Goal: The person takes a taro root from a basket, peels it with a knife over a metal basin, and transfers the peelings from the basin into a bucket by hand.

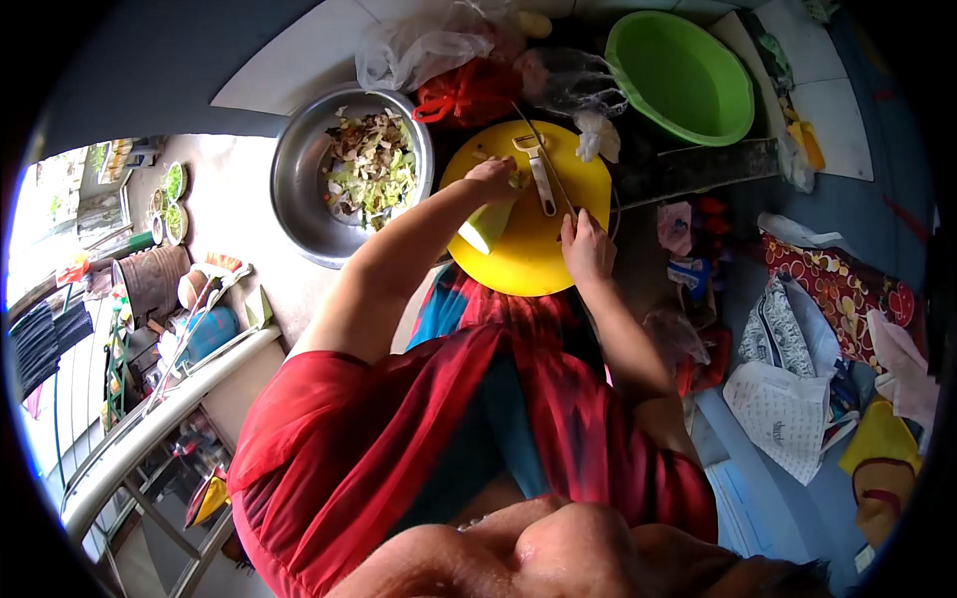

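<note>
My left hand (491, 179) is closed around a pale green vegetable piece (486, 225) with a whitish end, its exact kind unclear. It rests on a round yellow cutting board (508, 267). In my right hand (588, 247), at the board's right side, is the handle of a knife (550, 159), its thin blade slanting up and left across the board. A white-handled peeler (539, 177) lies on the board between the hands, beside the blade. Small scraps lie near the board's upper left.
Left of the board stands a metal basin (294, 189) holding chopped vegetables (371, 169). A red plastic bag (474, 92) and clear bags (429, 50) lie behind the board. A green basin (733, 110) stands at back right. Cloths and bags (783, 414) lie at right; a railing (169, 424) runs at left.
</note>
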`<state>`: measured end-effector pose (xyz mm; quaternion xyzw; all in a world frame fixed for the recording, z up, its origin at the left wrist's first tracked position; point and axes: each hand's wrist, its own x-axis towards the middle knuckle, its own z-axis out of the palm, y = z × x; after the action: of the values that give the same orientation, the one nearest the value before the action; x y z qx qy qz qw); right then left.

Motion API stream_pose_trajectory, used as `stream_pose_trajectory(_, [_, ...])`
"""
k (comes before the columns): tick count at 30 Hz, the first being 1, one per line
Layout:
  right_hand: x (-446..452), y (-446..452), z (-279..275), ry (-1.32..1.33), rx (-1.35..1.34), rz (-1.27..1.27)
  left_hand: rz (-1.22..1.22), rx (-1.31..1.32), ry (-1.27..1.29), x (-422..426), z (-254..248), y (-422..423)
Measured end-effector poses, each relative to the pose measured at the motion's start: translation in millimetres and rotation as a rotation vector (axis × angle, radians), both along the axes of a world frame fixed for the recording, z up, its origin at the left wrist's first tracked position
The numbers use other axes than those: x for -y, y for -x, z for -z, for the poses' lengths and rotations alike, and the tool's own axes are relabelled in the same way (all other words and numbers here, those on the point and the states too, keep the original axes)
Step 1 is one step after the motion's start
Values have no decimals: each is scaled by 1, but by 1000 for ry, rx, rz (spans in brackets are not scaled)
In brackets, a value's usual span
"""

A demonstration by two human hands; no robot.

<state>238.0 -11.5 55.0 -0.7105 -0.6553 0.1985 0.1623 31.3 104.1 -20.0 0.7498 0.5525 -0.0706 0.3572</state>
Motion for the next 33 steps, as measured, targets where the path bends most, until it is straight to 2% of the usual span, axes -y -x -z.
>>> stream_pose_trajectory(1, [2, 2, 1, -10, 5, 32, 101, -52, -10, -7, 9, -12])
stream_pose_trajectory(4, [-1, 7, 25, -137, 29, 13, -162, -205, -4, -8, 15, -46])
stream_pose_trajectory(5, [0, 9, 30, 22, 31, 28, -133, -207, -35, -6, 8, -50])
stream_pose_trajectory(9, [0, 23, 65, 100, 91, 53, -201, -191, 3, -11, 15, -50])
stream_pose_trajectory(12, [7, 25, 96, 32, 39, 45, -264, -206, 8, -13, 17, -45])
stream_pose_trajectory(15, [15, 24, 106, -67, -6, 68, -140, -208, 2, -20, 7, -39])
stream_pose_trajectory(17, [15, 22, 105, -12, 29, 98, -267, -126, 11, -25, -3, -30])
stream_pose_trajectory(20, [10, 19, 95, 57, 29, 122, -398, -33, -28, -27, -6, -3])
stream_pose_trajectory(22, [-1, 19, 87, -48, 16, 128, -469, 106, -30, -25, -33, 22])
stream_pose_trajectory(24, [-30, 23, 80, -78, -181, 136, -572, 224, -199, -13, -57, 60])
stream_pose_trajectory(25, [-48, 23, 88, -182, -188, 70, -637, 141, -231, -9, -58, 81])
stream_pose_trajectory(27, [-88, 26, 101, -17, -340, 140, -687, 76, -221, 8, -62, 130])
stream_pose_trajectory(29, [-125, 28, 120, -217, -138, 27, -674, 105, -186, 33, -47, 177])
stream_pose_trajectory(30, [-138, 33, 126, -245, -52, 17, -617, 11, -287, 47, -31, 197])
stream_pose_trajectory(32, [-150, 37, 135, -188, 57, -20, -580, 29, -500, 72, -29, 223])
stream_pose_trajectory(33, [-152, 42, 127, -237, 76, -25, -636, 88, -513, 84, -37, 232])
